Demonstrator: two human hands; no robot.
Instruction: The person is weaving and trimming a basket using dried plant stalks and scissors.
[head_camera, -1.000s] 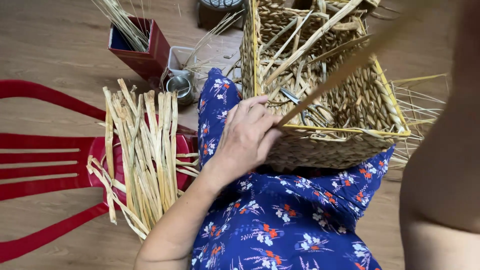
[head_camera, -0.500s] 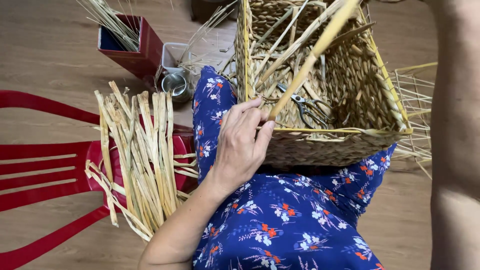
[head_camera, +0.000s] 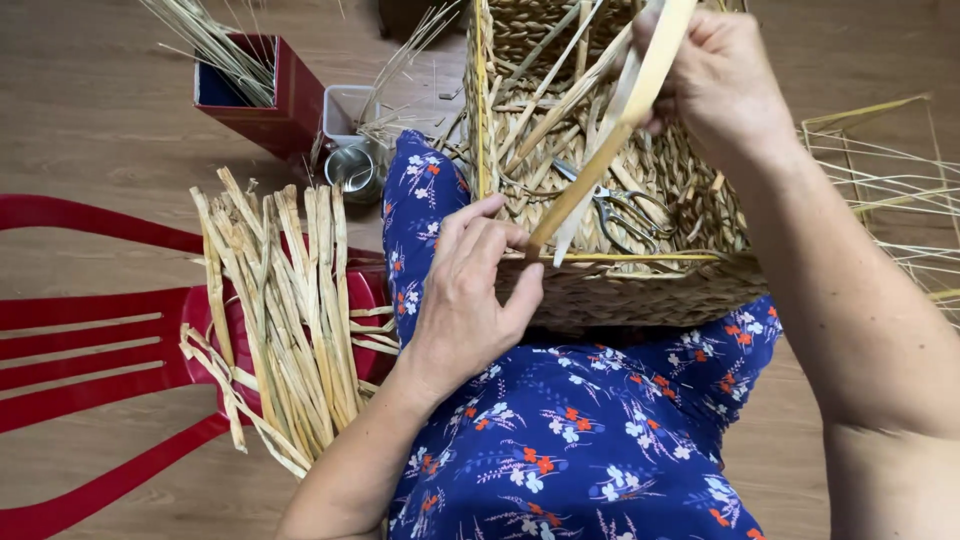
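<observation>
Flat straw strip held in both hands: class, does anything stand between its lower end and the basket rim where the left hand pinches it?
Nothing visible does. The left hand pinches the straw strip right at the basket's near rim, while the right hand holds its upper part. The scissors lie inside the basket, beyond the rim.

Scissors (head_camera: 625, 215) and loose strands (head_camera: 545, 95) crowd basket (head_camera: 640, 295) interior.

tan woven basket (head_camera: 620, 290), pale yellow strip (head_camera: 610, 150), red chair (head_camera: 100, 340), red box (head_camera: 265, 95), blue floral dress (head_camera: 570, 430).
</observation>
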